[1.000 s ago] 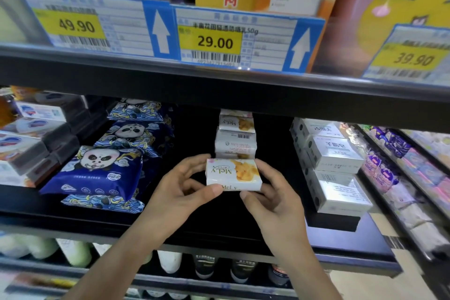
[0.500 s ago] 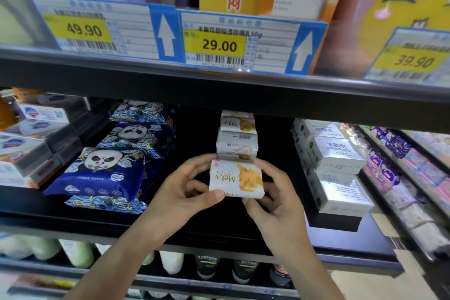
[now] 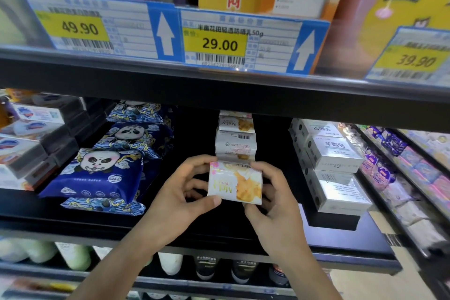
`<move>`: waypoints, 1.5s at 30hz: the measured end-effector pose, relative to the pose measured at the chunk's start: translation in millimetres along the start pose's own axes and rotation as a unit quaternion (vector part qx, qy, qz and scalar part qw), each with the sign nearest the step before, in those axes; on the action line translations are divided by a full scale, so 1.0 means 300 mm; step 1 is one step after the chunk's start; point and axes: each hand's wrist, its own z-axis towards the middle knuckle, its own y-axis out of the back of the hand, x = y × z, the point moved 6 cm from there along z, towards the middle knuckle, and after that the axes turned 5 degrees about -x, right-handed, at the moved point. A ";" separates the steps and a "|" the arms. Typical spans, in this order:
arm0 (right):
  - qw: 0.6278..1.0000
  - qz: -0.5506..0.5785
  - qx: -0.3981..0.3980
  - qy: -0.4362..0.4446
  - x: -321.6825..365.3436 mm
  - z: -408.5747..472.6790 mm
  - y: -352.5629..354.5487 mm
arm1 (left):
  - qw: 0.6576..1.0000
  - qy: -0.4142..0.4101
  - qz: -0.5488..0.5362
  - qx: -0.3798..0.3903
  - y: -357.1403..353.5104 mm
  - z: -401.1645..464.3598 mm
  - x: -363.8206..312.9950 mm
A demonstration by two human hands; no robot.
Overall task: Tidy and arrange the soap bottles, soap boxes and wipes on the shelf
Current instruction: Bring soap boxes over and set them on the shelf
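While both hands gripped it, one white-and-yellow soap box (image 3: pixel 235 182) stood tilted above the black shelf (image 3: pixel 336 236), its printed face turned toward the camera and its lettering upside down. The left hand (image 3: pixel 181 198) pinched its left edge, thumb at the lower corner and fingers curled over the top; the right hand (image 3: pixel 274 202) clasped its right edge in the same way.

Directly behind the held box, a row of matching soap boxes (image 3: pixel 235 140) ran toward the back of the shelf; three could be counted, the nearest just touching the held box's top edge. Left of the held box lay blue panda-print wipes packs (image 3: pixel 97 173), four visible in a line running backward, with at least one more flattened under the front pack. Farther left of that sat stacked white soap boxes with blue logos (image 3: pixel 29 129), blurred beyond counting. Right of the held box stood white-and-silver boxes (image 3: pixel 333 161), stacked two high in a row, about four showing.

Above the held box, an upper shelf edge carried three price tags (image 3: pixel 220 44), reading 49.90, 29.00 and 39.90, with tall cartons behind them. Below the held box, a lower shelf held upright bottles (image 3: pixel 170 263), pale ones and dark-capped ones, only their tops showing. Far right of the held box, a neighbouring rack (image 3: pixel 414 178) held purple and pink packets.
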 end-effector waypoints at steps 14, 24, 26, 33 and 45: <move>1.000 0.014 0.000 -0.018 -0.023 -0.001 0.001 | 1.000 -0.005 -0.003 -0.008 0.011 -0.002 -0.007; 1.000 0.019 0.005 -0.016 -0.018 -0.006 0.000 | 1.000 0.012 -0.005 0.004 0.008 -0.008 -0.009; 1.000 0.020 0.007 -0.012 -0.017 -0.005 -0.001 | 1.000 0.015 -0.008 0.007 0.006 -0.010 -0.010; 0.999 -0.009 0.014 0.032 -0.011 -0.005 -0.010 | 1.000 0.008 -0.017 0.006 0.007 -0.012 -0.012; 0.999 0.011 -0.007 0.046 0.002 -0.001 -0.001 | 1.000 -0.003 -0.012 -0.020 0.007 -0.012 -0.014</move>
